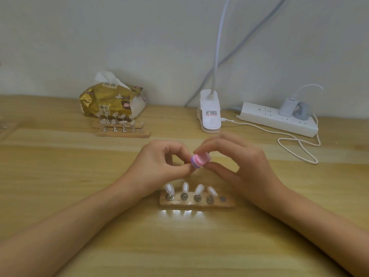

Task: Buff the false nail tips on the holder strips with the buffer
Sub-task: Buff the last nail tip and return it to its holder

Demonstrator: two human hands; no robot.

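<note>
My right hand [237, 162] grips a small pink and purple buffer block [200, 159] between thumb and fingers, above the table's middle. My left hand [159, 162] pinches its thumb and forefinger together right against the buffer's left end. What it pinches is small and mostly hidden, apparently a false nail tip. Just below both hands lies a wooden holder strip [227, 205] with several pearly nail tips [185, 186] standing on metal pegs. Its rightmost metal spot [222, 199] is bare.
Two more wooden holder strips [144, 134] with nail tips lie at the back left, in front of a gold tissue pack [111, 100]. A white clip lamp [210, 116] stands at the back centre. A power strip [275, 118] and a looping white cable [297, 145] lie at the back right.
</note>
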